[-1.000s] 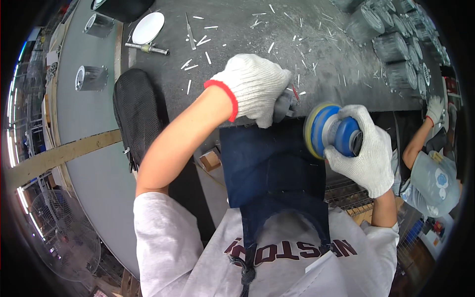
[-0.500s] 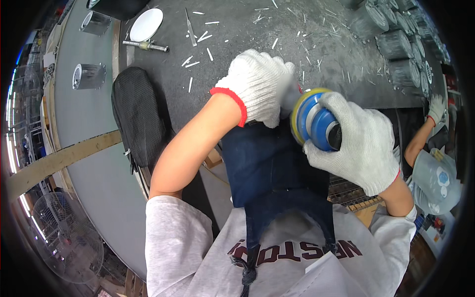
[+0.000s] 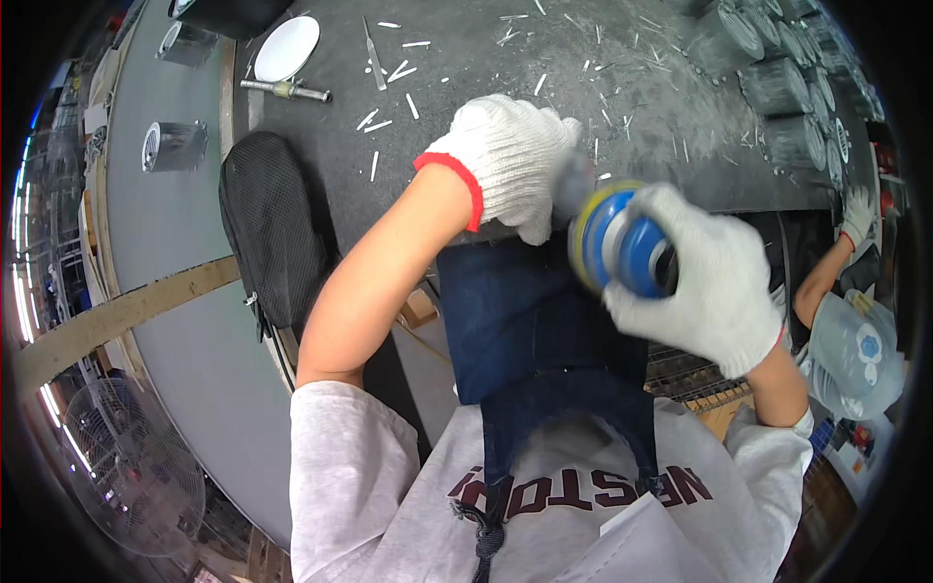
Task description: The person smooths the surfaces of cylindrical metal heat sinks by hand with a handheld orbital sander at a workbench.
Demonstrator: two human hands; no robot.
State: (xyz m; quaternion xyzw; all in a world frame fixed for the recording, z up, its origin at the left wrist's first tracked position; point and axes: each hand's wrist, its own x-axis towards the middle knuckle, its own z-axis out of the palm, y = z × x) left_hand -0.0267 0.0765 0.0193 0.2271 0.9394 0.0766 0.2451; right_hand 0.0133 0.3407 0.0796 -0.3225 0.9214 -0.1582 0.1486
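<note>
Workshop or factory floor. One dark grey bench (image 3: 457, 78), strewn with white slivers (image 3: 412, 106); one thin blade (image 3: 374, 56) lying among them. Grey cylinders (image 3: 782, 87), many, clustered at the bench's right. One blue round tool (image 3: 637, 255), in a gloved right hand (image 3: 714, 277). One dark blue apron (image 3: 544, 321), worn. One large caged fan (image 3: 131, 466), lower left. Strip lights (image 3: 22, 301), left edge. One gloved co-worker (image 3: 860, 355), right edge.

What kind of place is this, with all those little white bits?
Probably a workshop or small factory: grey cylinders crowd the workbench, white scraps litter it, and the gloved right hand grips a round blue tool.
</note>
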